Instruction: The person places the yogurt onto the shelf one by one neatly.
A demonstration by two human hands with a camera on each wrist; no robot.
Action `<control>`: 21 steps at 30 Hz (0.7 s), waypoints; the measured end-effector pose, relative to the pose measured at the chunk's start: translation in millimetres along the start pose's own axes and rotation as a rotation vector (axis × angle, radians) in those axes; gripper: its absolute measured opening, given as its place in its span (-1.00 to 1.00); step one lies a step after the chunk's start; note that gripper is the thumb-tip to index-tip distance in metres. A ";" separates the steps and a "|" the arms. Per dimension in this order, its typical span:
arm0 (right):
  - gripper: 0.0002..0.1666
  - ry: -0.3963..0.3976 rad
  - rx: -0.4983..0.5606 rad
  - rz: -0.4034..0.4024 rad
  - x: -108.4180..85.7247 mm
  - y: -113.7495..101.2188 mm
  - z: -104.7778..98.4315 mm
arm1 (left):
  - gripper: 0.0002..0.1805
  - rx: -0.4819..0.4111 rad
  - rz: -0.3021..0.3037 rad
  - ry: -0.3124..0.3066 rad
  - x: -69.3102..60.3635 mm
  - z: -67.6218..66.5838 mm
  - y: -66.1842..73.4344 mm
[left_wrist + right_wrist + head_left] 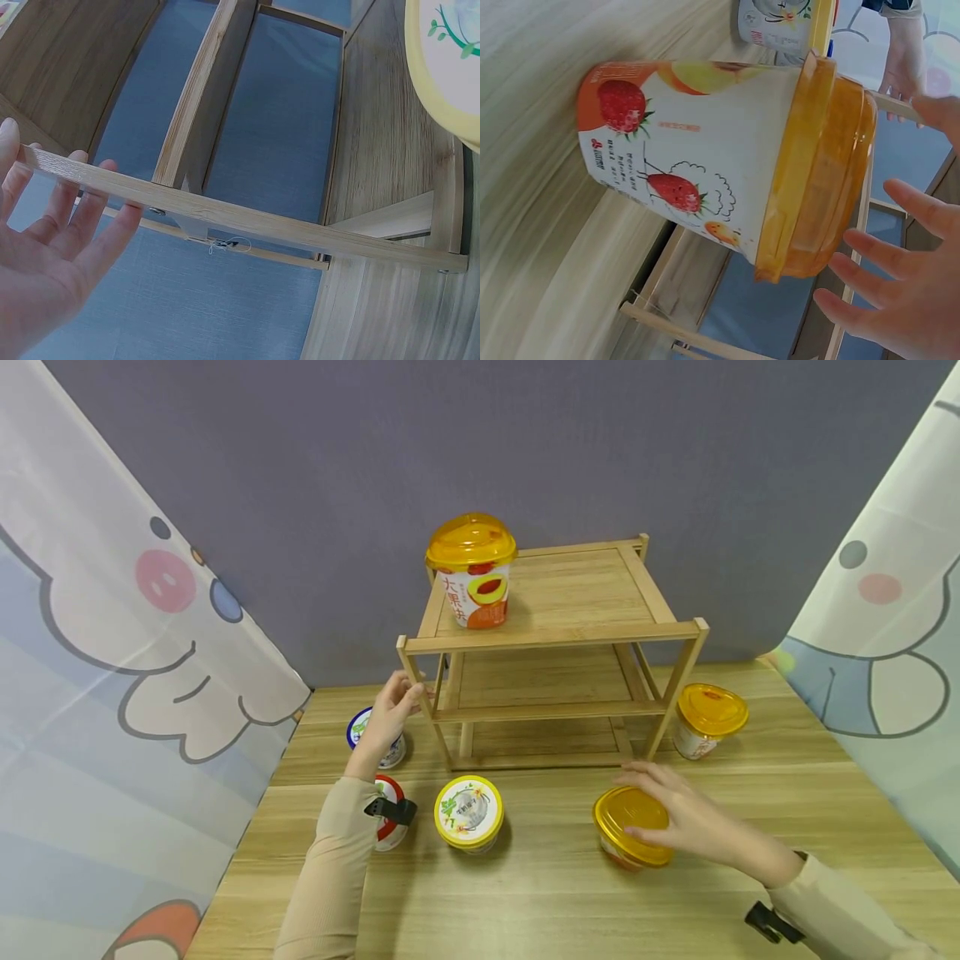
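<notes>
Left hand (pixel 388 702) grips rack (pixel 581 585); right hand (pixel 684 817), loosely spread, ungrasping, tops orange-lidded cup (pixel 624 812) before rack — a stray nudge, we judge, could topple it.

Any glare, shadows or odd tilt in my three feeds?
Head: soft shadow beside the yellow-rimmed tub; left wrist: pale shine on the wooden bar by the left hand; right wrist: picture turned sideways, small highlights on the orange lid.

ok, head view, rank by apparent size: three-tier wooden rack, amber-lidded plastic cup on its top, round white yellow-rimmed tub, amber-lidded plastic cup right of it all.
1. Wooden rack
2. Top amber-lidded cup
Unranked: yellow-rimmed tub and far-right amber-lidded cup; they look about alike, both smaller.
</notes>
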State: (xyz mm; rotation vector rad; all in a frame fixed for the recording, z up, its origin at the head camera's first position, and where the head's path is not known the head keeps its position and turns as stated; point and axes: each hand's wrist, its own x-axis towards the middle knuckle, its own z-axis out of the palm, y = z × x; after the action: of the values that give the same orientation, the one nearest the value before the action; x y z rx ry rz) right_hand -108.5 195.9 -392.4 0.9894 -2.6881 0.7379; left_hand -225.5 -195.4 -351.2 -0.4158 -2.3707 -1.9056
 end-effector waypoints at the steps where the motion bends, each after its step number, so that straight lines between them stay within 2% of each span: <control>1: -0.34 -0.009 0.003 0.002 -0.9 0.2 0.4 | -0.64 0.000 0.004 -0.001 0.0 -0.3 -0.4; 5: -0.20 -0.046 0.035 0.000 -3.7 0.9 1.1 | -0.67 -0.007 0.003 -0.007 -4.7 3.0 13.4; 9: -0.05 -0.094 0.060 0.013 -7.0 3.2 2.5 | -0.68 0.021 0.001 0.000 -5.3 3.7 14.6; 16: 0.10 -0.187 0.047 0.022 -10.8 7.4 7.3 | -0.68 0.009 -0.004 0.000 2.2 -1.6 -3.7; 21: 0.10 -0.174 0.034 0.001 -10.7 8.4 10.9 | -0.65 0.005 0.010 -0.001 3.7 -2.2 -10.1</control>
State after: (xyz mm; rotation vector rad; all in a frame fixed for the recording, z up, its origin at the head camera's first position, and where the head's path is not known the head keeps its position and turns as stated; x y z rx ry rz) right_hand -105.8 201.8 -408.6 1.1084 -2.8323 0.7309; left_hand -231.8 -198.8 -359.5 -0.4277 -2.3690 -1.8955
